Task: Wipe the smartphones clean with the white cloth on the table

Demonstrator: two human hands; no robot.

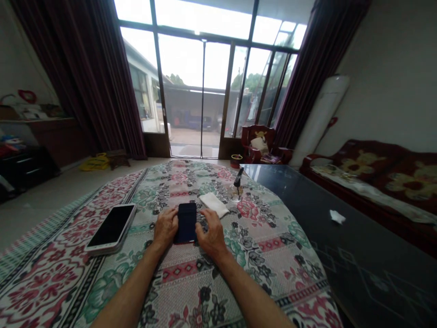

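A dark smartphone lies on the floral tablecloth, its screen black. My left hand holds the phone's left edge with curled fingers. On the opposite side, my right hand has its thumb and index finger at the right edge, fingers bent. A folded white cloth or tissue rests just beyond my right hand. Behind it stands a small clear container with a black object upright in it; its kind is hard to make out. A larger white-framed phone or tablet lies to the left.
The round table wears a patterned tablecloth. To its right is a dark glossy table with a crumpled white tissue. Beyond are a wooden sofa, a wooden chair and glass doors.
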